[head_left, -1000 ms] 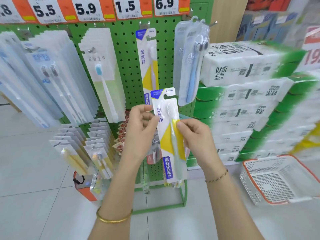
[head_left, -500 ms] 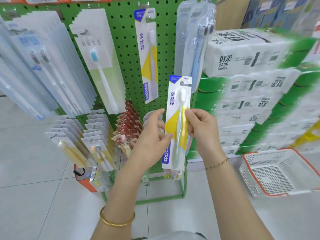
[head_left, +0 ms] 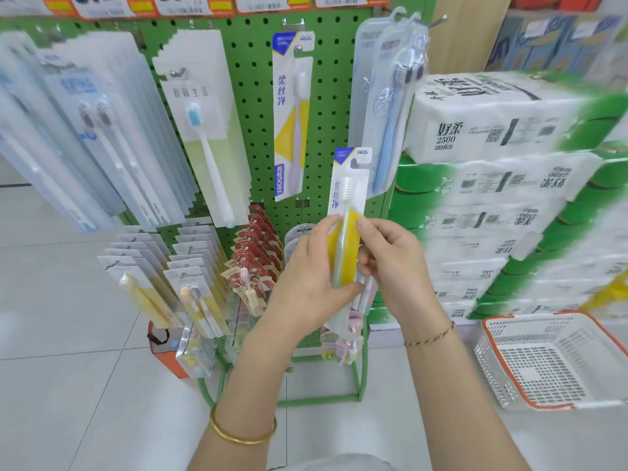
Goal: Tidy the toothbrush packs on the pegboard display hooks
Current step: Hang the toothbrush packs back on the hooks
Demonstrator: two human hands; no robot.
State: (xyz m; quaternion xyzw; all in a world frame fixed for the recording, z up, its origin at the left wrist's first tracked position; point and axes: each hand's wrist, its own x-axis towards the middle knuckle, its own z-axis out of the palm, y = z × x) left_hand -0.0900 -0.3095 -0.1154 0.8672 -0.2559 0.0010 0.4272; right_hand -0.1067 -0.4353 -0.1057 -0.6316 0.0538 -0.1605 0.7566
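Both hands hold one white, yellow and blue FROG toothbrush pack (head_left: 348, 195) upright in front of the green pegboard (head_left: 326, 96). My left hand (head_left: 309, 270) grips its lower left edge, thumb across the front. My right hand (head_left: 390, 260) pinches its right edge from behind. A matching FROG pack (head_left: 290, 113) hangs on a hook just above and to the left. A clear pack with a blue brush (head_left: 390, 96) hangs at the upper right. White packs (head_left: 200, 130) and clear twin packs (head_left: 95, 130) fill the hooks on the left.
Lower hooks carry small yellow packs (head_left: 193, 266) and red packs (head_left: 255, 246). Stacked tissue bales (head_left: 509, 198) stand right of the rack. A white basket with an orange rim (head_left: 550, 362) sits on the tiled floor at the right. An orange box (head_left: 166, 348) stands behind the rack's foot.
The held pack has gone from tilted to upright and shifted right, closer to the pegboard. My left hand slid from the pack's upper left edge down to its lower part.
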